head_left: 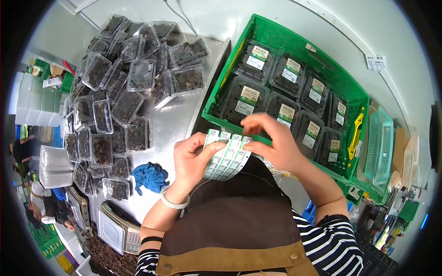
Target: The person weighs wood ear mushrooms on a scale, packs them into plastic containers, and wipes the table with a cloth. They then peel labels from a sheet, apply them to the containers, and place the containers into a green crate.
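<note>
My left hand (191,158) is closed on a sheet of printed labels (227,158), its thumb pressed on the upper part. The sheet is white and green with rows of small square codes, and it bends downward over the apron. At the sheet's right edge is my right hand (274,142), its thumb tip touching the upper right corner. The index finger is bent and apart from the thumb, slightly blurred. Beyond both hands stands a green crate (281,34) with several labelled clear-lidded boxes (248,99) of dark contents.
Unlabelled clear boxes (140,76) are heaped on the metal table (184,110) at left. A blue cloth (150,177) lies near my left wrist. Scales (112,230) stand at lower left, beside loose dark pieces (103,250). Another person (43,202) is at far left.
</note>
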